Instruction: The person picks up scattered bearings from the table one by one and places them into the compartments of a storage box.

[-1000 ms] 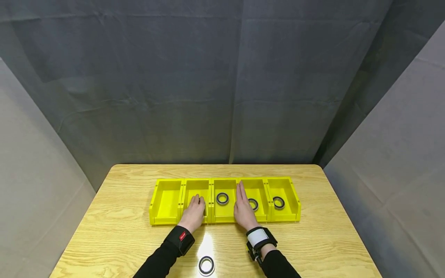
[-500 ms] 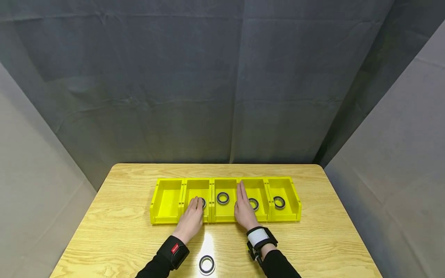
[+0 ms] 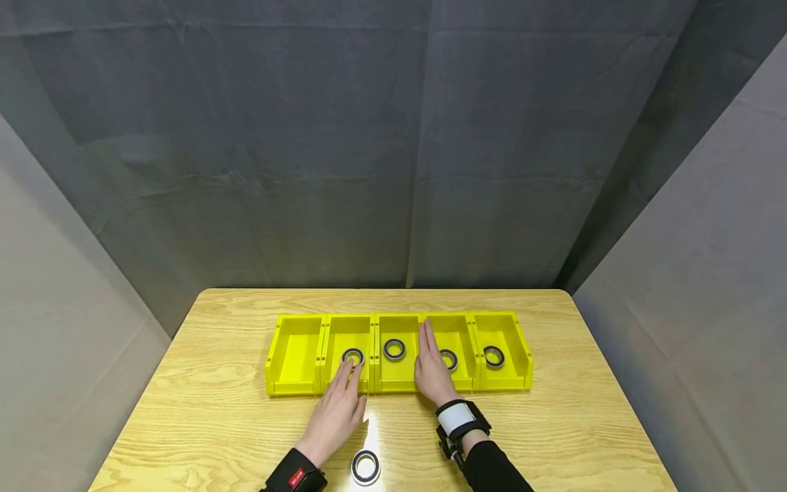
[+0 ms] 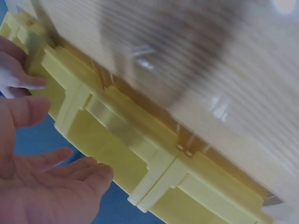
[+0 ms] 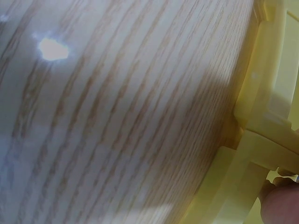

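Observation:
My left hand (image 3: 335, 413) is open, with fingers extended over the front of the second yellow bin (image 3: 348, 328) from the left. Its fingertips overlap the near side of a ball bearing (image 3: 345, 354) lying in that bin. The left wrist view shows this hand palm-up in the picture, holding nothing. My right hand (image 3: 433, 372) rests along the divider between the third and fourth bins, its fingers straight and together. It partly hides a bearing (image 3: 455, 360) in the fourth bin. Another bearing (image 3: 386, 350) lies in the third bin, another (image 3: 486, 357) in the fifth.
One loose bearing (image 3: 365, 482) lies on the wooden table (image 3: 203, 410) near its front, close to the left wrist. The leftmost bin (image 3: 295, 348) holds no bearing. Behind the table hangs a grey curtain (image 3: 307, 171), with pale panels on both sides.
My left hand has drawn back toward the front and straightened its fingers, uncovering the bearing in the second bin. The right hand has stayed on its divider.

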`<act>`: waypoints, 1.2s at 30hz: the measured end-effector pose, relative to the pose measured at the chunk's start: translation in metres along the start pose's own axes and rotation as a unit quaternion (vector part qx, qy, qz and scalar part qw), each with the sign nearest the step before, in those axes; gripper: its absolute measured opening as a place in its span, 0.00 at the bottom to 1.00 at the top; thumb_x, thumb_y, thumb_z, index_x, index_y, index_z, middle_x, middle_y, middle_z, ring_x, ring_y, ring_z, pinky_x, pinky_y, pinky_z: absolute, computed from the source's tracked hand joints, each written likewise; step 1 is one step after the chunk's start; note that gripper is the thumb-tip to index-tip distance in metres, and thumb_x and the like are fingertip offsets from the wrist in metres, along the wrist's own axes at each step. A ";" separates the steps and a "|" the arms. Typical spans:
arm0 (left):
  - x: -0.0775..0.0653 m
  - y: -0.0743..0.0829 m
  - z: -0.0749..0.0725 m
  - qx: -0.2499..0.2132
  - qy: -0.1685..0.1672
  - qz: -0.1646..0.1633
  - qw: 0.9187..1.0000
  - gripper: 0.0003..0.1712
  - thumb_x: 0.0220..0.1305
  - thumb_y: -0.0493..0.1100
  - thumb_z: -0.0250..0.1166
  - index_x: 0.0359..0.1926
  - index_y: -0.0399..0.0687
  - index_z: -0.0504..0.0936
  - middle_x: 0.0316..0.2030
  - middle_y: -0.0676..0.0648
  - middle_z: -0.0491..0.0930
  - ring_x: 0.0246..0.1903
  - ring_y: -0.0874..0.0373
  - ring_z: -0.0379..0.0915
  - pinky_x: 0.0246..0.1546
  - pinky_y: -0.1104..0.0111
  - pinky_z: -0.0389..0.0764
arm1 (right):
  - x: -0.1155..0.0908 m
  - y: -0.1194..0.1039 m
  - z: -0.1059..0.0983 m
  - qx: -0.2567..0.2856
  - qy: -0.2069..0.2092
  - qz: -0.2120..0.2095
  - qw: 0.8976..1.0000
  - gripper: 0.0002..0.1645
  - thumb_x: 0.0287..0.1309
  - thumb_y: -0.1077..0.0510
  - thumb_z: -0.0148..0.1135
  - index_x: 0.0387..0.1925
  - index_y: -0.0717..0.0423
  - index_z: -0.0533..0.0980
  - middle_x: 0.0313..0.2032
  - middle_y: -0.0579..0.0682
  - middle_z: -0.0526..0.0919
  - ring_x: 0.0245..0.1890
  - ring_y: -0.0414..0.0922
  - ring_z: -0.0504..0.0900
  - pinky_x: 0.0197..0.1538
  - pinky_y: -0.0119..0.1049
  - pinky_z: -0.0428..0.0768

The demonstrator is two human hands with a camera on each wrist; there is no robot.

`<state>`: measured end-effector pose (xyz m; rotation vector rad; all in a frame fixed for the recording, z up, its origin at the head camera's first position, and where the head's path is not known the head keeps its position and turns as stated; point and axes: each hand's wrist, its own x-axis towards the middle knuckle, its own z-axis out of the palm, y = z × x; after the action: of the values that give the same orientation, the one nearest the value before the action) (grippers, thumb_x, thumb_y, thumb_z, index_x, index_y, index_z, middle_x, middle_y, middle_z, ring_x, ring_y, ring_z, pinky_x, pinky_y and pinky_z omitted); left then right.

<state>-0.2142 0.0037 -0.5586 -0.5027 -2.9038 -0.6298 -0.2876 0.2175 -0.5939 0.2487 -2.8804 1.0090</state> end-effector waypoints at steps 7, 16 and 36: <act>-0.015 0.007 -0.003 -0.010 -0.002 0.014 1.000 0.32 0.65 0.42 0.67 0.66 0.32 0.72 0.70 0.29 0.66 0.69 0.33 0.65 0.66 0.44 0.73 | 0.000 -0.001 0.000 0.001 0.004 -0.003 1.000 0.41 0.68 0.71 0.52 0.78 0.65 0.49 0.80 0.63 0.45 0.19 0.39 0.66 0.20 0.27 0.66; -0.032 0.016 0.000 -0.015 -0.033 0.018 0.999 0.28 0.63 0.44 0.69 0.61 0.36 0.76 0.61 0.33 0.76 0.60 0.38 0.74 0.58 0.45 0.79 | 0.000 -0.001 -0.001 0.005 0.008 -0.005 1.000 0.41 0.68 0.71 0.51 0.78 0.65 0.49 0.80 0.63 0.45 0.21 0.42 0.69 0.20 0.27 0.66; -0.060 0.018 0.019 0.068 -0.109 0.089 0.988 0.27 0.52 0.51 0.72 0.54 0.50 0.81 0.46 0.48 0.75 0.43 0.52 0.70 0.35 0.65 0.78 | -0.001 0.001 0.001 0.013 0.010 -0.008 1.000 0.41 0.69 0.71 0.50 0.78 0.65 0.48 0.80 0.63 0.44 0.22 0.43 0.70 0.20 0.26 0.66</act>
<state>-0.1527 0.0094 -0.5804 -0.8498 -3.0261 -0.3691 -0.2869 0.2177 -0.5952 0.2605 -2.8452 1.0407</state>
